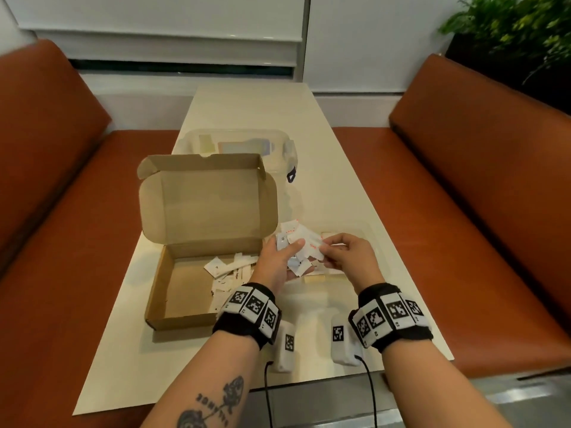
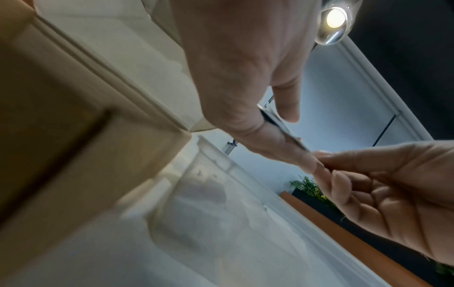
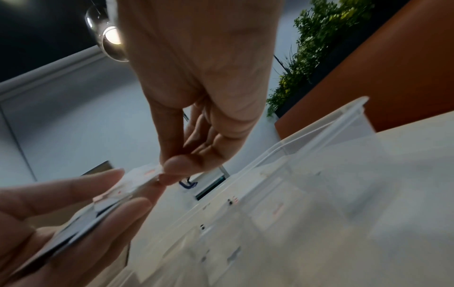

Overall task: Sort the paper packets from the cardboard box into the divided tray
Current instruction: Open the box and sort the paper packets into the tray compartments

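a: we hold a small fan of paper packets (image 1: 296, 245) in our left hand (image 1: 278, 261), fingers curled under the stack and thumb on top. our right hand (image 1: 349, 254) pinches the corner of the top packet (image 3: 147, 174) between thumb and forefinger.

b: so the step, as we judge it, is peeling one packet off the stack. we should slide it sideways, not lift it, so the ones beneath don't come along.

a: and ease the left thumb a little, or the paper may tear or crumple. it looks thin and light.

b: where does it go?

a: into the divided tray (image 3: 319, 136), the clear plastic one right under our hands. some packets already lie in its compartments, but the right wrist view is too blurred for us to tell which kind sits where. we'd best check the print before dropping it.

b: and the rest of them?

a: more packets lie in the cardboard box (image 1: 173, 291), open on our left with its lid propped up, just beside the tray.

b: the surface?

a: a pale, smooth table (image 1: 324, 125), long and narrow. behind the box stands a clear lidded container (image 1: 287, 149). orange-brown benches (image 1: 479, 180) run along both sides, white blinds hang at the far end, and a green plant (image 1: 509, 29) sits at the far right corner.
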A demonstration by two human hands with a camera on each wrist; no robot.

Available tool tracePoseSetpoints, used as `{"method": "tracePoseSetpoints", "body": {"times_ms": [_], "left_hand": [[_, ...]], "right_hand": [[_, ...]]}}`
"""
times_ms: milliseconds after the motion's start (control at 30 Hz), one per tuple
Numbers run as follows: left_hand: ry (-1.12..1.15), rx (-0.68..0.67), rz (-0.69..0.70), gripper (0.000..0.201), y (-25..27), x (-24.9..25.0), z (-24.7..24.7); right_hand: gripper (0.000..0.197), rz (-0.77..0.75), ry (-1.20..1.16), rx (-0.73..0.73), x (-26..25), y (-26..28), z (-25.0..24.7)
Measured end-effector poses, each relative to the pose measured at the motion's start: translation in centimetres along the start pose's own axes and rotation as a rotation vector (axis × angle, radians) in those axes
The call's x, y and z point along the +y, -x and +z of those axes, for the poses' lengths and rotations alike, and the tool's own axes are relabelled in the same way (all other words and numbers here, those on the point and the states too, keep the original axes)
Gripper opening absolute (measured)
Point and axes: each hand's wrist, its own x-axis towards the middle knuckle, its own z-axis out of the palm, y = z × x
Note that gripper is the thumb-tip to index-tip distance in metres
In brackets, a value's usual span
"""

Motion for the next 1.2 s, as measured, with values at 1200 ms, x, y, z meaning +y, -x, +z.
{"method": "tracePoseSetpoints", "body": {"times_ms": [1200], "left_hand": [[0.039,0.046,0.062,0.026,-3.4,-2.4,0.9]], "right_hand": [[0.014,-0.173,0.422,0.034,0.4,-4.2,-4.7]]}}
